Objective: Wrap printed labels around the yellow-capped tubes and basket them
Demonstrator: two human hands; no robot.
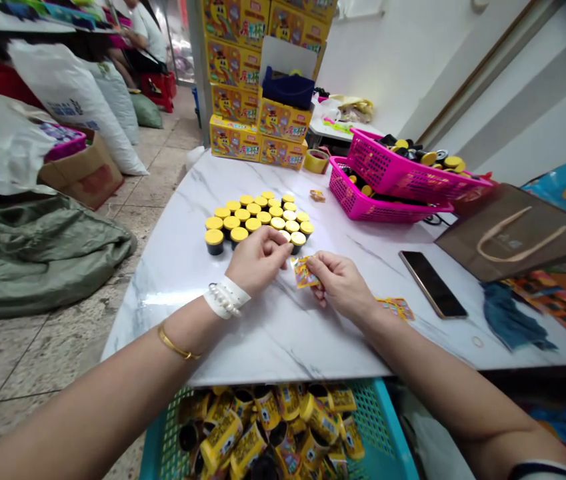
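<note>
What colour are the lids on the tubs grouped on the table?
The lids are yellow, above dark tubs; the head view shows it best.

The right hand [340, 283] pinched a small printed piece [303, 274]; the left hand [259, 259] was at ten o'clock from it, near yellow-topped tubs [214, 238] on the table [283, 343]. From mid-view, pink baskets [380, 163] were stacked at two o'clock, yellow boxes [235, 103] at twelve; a turquoise basket [387, 433] held yellow cups [249, 450] at six.
</note>
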